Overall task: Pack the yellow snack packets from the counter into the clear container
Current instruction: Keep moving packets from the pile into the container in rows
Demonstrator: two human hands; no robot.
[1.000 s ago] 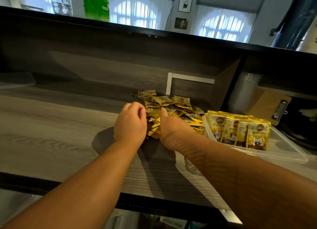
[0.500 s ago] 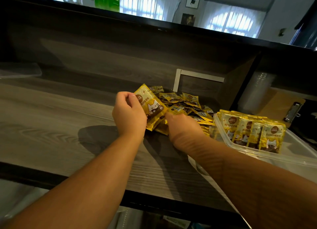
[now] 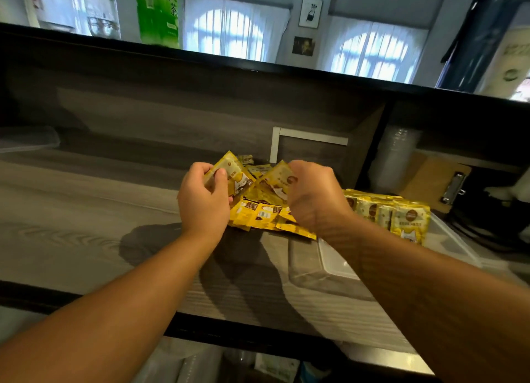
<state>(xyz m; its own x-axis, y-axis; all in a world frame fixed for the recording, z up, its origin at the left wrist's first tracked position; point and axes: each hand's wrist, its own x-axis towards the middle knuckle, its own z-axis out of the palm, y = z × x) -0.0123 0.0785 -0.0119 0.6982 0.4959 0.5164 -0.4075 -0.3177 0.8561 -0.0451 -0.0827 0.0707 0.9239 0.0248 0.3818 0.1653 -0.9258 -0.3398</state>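
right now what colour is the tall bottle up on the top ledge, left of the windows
Bright green bottle with a white label panel; only the head view shows it.

The green bottle (image 3: 157,12) above the counter bears the characters 绿茶; print on the yellow packets (image 3: 259,213) is illegible.

Both forearms are bare, with no sleeves, watch or rings.

Yellow packets (image 3: 259,215), grey woodgrain counter (image 3: 86,228)
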